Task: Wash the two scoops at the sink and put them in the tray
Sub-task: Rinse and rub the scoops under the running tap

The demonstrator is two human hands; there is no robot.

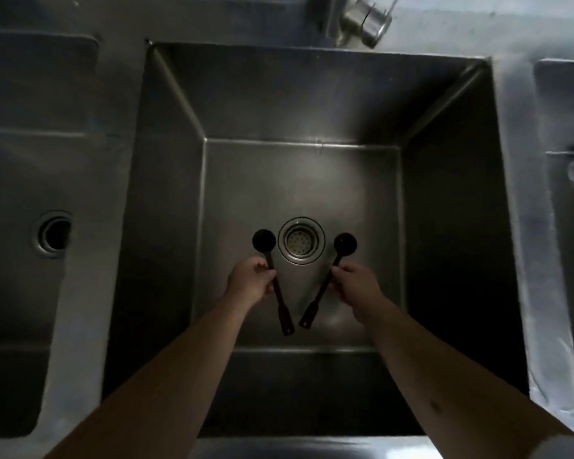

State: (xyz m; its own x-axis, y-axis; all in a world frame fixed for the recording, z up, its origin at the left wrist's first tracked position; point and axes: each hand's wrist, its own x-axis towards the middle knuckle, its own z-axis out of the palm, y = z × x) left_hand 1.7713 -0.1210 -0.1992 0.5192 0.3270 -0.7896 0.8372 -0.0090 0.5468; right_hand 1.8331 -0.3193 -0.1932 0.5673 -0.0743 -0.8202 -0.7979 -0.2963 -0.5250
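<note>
Left hand (251, 281) and right hand (357, 282) are each pinching a dark scoop (272, 276) (328, 279) over the sink (444, 180) drain (301, 240); no water is visibly running, and thin handles could be slipping once wet.

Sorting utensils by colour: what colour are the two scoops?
Both scoops look black or very dark, head view.

Two dark long-handled scoops, left scoop (272, 276) and right scoop (328, 279), form a V, bowls flanking the sink (444, 226) drain.
</note>
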